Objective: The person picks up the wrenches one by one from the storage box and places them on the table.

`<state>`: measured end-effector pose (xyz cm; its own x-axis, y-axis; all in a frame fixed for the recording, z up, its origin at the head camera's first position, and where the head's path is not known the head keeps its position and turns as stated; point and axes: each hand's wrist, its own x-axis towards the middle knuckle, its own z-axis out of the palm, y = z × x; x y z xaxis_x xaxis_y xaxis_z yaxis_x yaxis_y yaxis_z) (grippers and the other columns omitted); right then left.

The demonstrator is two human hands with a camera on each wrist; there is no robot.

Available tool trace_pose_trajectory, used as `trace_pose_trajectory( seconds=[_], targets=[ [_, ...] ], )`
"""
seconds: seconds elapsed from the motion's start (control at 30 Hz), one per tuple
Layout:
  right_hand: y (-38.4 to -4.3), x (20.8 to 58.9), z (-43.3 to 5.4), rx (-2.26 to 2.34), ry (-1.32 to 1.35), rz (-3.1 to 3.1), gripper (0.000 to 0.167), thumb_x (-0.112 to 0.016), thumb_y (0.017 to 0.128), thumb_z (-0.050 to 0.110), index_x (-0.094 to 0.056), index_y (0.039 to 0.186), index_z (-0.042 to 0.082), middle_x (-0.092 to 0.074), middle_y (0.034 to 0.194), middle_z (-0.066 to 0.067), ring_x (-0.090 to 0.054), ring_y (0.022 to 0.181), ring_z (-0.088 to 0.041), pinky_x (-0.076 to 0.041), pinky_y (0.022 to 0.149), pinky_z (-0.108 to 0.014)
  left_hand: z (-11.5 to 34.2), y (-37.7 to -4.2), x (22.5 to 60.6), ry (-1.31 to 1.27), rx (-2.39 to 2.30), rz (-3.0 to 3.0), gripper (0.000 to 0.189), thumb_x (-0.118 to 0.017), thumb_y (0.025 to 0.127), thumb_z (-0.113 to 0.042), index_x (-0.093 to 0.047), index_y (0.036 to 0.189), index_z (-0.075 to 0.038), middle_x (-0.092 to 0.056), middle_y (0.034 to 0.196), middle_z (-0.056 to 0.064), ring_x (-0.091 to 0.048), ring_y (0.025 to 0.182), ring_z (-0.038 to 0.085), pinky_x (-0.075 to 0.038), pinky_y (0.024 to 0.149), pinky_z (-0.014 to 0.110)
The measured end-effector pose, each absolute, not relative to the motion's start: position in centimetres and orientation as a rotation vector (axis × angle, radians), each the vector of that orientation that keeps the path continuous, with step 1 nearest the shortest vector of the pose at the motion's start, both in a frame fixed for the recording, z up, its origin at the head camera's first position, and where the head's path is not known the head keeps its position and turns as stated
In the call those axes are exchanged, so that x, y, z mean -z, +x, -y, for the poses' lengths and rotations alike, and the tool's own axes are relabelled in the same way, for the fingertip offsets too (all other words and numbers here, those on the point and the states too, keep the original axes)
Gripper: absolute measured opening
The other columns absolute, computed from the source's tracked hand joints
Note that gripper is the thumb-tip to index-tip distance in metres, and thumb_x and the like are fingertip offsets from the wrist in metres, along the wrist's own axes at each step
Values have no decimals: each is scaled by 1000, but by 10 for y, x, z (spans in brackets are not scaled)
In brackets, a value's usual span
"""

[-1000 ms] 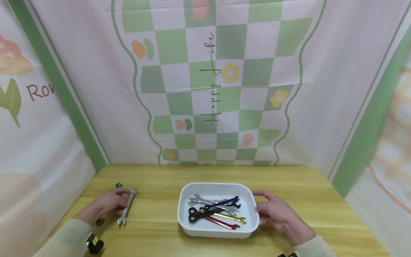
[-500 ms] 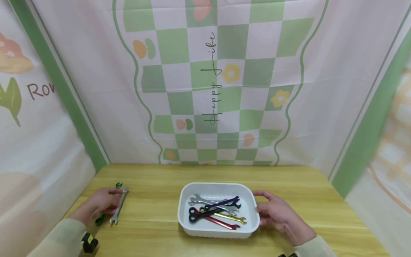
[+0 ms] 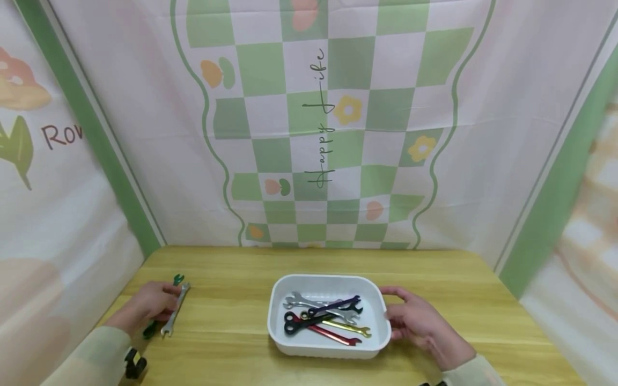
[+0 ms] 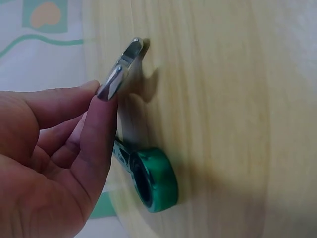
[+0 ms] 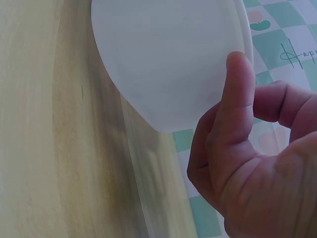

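Observation:
At the left of the table, my left hand pinches a silver open-ended wrench between thumb and fingertips. In the left wrist view the silver wrench is seen nearly end-on. A green wrench lies beside it, its middle hidden under my hand; its ring end shows in the left wrist view. My right hand rests its fingers against the right side of a white tray. In the right wrist view, a straight finger touches the tray's outer wall.
Inside the tray lie several wrenches: silver ones, a purple wrench, a gold wrench, a red wrench and a black one. Wooden tabletop stretches between the left hand and the tray. A patterned curtain hangs behind the table.
My left hand has carried the silver wrench a little to the left, close alongside the green wrench. The right hand and the tray have stayed where they were.

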<state>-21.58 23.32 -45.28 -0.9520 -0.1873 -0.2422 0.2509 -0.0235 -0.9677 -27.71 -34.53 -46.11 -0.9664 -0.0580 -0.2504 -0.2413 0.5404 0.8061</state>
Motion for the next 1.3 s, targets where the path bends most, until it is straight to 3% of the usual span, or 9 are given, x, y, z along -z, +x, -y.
trace_pose_trajectory(
  seconds=[0.23,0.73,0.97,1.3],
  targets=[
    [-216,454,-233,2042,57,-1969,79,-63,80,-7,-28,150,0,-63,104,-28,-65,73,-27,-59,57,-36,342,-278,456,-247,-1331,-2636,42,-60,78,12,-57,119,17,-61,90,16,-60,74,27,-56,64,37],
    [-214,454,-231,2054,67,-1951,79,-62,79,-7,-29,150,0,-62,106,-28,-65,74,-27,-59,59,-38,342,-281,454,-255,-1216,-2702,34,-62,79,12,-60,112,18,-60,87,17,-60,72,25,-56,61,35],
    [-214,454,-232,2053,91,-1960,78,-61,78,-9,-30,150,1,-63,104,-28,-65,73,-27,-59,58,-37,345,-282,456,-213,-1173,-2752,23,-64,76,11,-65,99,14,-60,78,14,-59,64,22,-53,56,32],
    [-215,453,-232,2045,89,-1961,78,-61,79,-8,-29,150,1,-63,104,-28,-65,72,-26,-59,57,-36,343,-282,452,-207,-1022,-2822,17,-68,78,7,-64,93,11,-62,78,12,-61,66,23,-54,57,33]
  ],
)
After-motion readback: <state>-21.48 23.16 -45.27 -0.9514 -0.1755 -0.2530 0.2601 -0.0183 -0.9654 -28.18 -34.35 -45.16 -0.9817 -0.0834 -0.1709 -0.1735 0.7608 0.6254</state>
